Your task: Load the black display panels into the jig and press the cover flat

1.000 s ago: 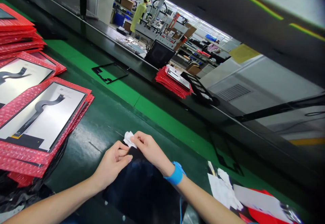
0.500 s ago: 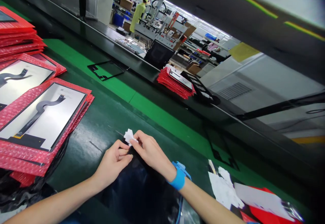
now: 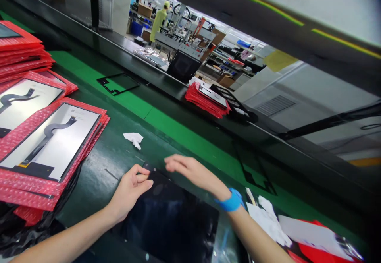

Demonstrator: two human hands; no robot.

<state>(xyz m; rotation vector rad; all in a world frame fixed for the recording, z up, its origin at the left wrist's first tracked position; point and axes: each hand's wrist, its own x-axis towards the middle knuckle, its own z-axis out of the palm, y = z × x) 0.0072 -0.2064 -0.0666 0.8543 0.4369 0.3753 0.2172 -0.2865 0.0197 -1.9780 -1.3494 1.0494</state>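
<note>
A black glossy panel [image 3: 172, 219] lies flat on the dark green bench in front of me. My left hand [image 3: 131, 189] pinches the panel's far left corner with thumb and fingers closed on it. Hovering just above the panel's far edge, my right hand [image 3: 190, 169] has its fingers stretched out and holds nothing; a blue strap [image 3: 230, 201] wraps its wrist. A small crumpled white wipe [image 3: 133, 138] lies loose on the bench beyond both hands.
Stacks of red bubble-wrap sleeves with grey panels [image 3: 44, 144] fill the left. A thin black frame [image 3: 117, 83] rests on the bright green strip. More red sleeves [image 3: 206, 98] sit on the far ledge. White papers [image 3: 268, 221] lie at right. A person in yellow stands far off.
My right hand let go of the white wipe, which now lies farther away on the bench. The hand opened and swung rightward above the panel. My left hand stayed at the corner.
</note>
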